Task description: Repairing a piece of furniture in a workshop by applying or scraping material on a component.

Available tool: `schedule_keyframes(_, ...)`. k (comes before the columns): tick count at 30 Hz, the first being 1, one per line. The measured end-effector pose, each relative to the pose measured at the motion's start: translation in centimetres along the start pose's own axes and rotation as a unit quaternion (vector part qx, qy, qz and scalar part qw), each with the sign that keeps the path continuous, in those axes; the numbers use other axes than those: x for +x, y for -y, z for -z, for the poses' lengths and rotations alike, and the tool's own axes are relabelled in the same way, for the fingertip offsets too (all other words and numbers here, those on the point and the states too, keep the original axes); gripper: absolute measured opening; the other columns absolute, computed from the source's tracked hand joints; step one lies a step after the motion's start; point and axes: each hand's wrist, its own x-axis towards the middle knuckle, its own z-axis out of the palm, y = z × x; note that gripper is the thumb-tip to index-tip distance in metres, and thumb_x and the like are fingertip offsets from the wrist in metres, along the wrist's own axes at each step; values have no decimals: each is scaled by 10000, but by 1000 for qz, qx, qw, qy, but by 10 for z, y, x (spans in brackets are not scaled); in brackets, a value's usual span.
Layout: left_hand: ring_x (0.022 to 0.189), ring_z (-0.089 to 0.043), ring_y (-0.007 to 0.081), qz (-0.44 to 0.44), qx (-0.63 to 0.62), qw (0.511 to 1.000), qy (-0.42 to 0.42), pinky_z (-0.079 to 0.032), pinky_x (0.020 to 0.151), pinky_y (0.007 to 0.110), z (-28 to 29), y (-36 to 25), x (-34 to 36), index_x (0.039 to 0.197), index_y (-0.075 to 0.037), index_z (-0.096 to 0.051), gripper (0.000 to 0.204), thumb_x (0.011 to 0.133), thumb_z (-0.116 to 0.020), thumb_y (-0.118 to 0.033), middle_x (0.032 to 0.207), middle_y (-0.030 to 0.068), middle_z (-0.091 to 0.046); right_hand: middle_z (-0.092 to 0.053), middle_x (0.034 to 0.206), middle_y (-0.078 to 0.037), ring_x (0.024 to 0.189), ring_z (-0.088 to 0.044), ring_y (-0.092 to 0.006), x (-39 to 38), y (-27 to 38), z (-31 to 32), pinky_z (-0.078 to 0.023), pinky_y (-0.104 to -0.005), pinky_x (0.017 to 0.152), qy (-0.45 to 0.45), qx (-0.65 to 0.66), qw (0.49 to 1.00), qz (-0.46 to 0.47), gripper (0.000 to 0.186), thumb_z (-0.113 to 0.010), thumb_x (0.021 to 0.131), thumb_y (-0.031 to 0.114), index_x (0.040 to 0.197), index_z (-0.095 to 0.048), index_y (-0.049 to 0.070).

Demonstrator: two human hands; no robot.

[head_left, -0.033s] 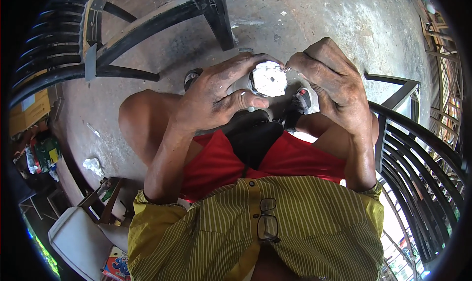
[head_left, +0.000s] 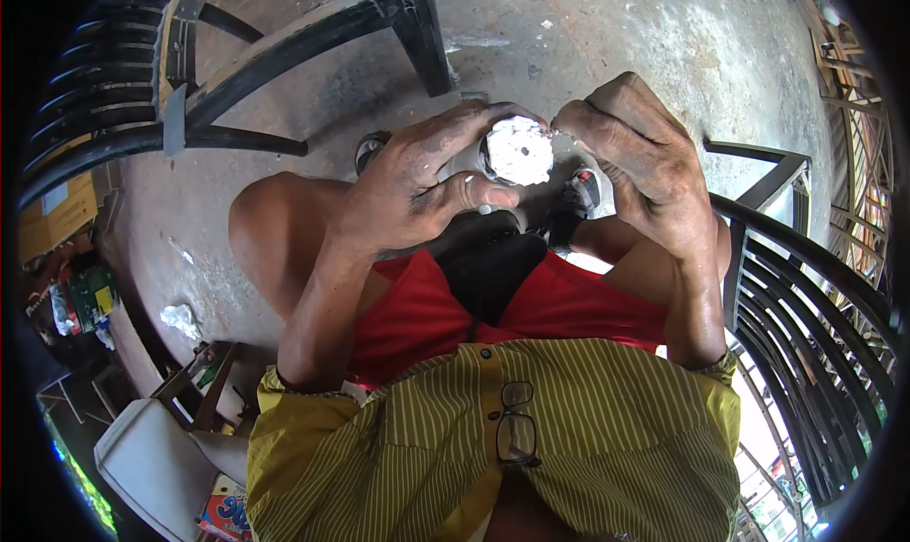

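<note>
White round piece (head_left: 520, 153), rough-edged with a small dark central hole, is raised above the floor (head_left: 645, 30), forward of the red shorts (head_left: 417, 310). Left grip (head_left: 408, 180): grasping the piece between thumb and fingers. Right grip (head_left: 654, 163): fingertips bunched just beside its right edge; cannot tell whether anything is held.

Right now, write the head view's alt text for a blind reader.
A person's left hand holds a round white-faced object with a small dark spot, the right hand, fingers bunched, close beside it. Below are red shorts and a striped yellow-green shirt with eyeglasses on its front; beyond lies a grey floor.
</note>
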Motion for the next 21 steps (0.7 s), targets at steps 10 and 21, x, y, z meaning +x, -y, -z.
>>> schedule_keyframes(10, 930, -585, 182, 54, -10, 999, 3, -463, 804, 317, -3, 3, -1, 1148, 6, -488, 560, 739, -656, -338, 973, 104, -617, -511, 755, -39, 712, -508, -187, -7, -1, -2, -489, -316, 630, 6, 23, 1000, -17, 444, -571, 565, -84, 986, -606, 55)
schedule_keyframes(21, 908, -593, 170, 77, -22, 997, 9, -460, 806, 301, -2, -4, 1, 1133, 22, -495, 541, 725, -684, -279, 969, 109, -619, -545, 853, -67, 777, -553, -216, -10, 1, -3, -529, -330, 657, 12, 76, 996, -46, 502, -528, 565, -139, 1011, -604, 77)
